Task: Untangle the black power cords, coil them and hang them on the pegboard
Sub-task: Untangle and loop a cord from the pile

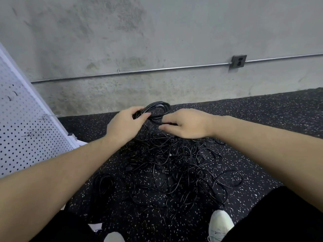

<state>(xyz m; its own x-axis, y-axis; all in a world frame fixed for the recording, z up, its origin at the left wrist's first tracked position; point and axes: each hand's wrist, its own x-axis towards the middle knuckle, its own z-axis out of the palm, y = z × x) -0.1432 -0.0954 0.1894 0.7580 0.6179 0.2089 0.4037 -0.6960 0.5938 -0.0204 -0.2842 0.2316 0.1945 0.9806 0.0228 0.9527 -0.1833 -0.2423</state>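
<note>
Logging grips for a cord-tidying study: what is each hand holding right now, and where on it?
The left hand grips the coiled cord at the coil's left side. The right hand pinches that cord's loose end below the coil.

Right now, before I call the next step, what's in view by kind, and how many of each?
Coiled black power cord bundle, gripped by left hand and right hand: 1
Tangled pile of loose black cords: 1
White perforated pegboard: 1
Grey metal wall outlet box: 1
White shoes: 2
Total: 6
</note>
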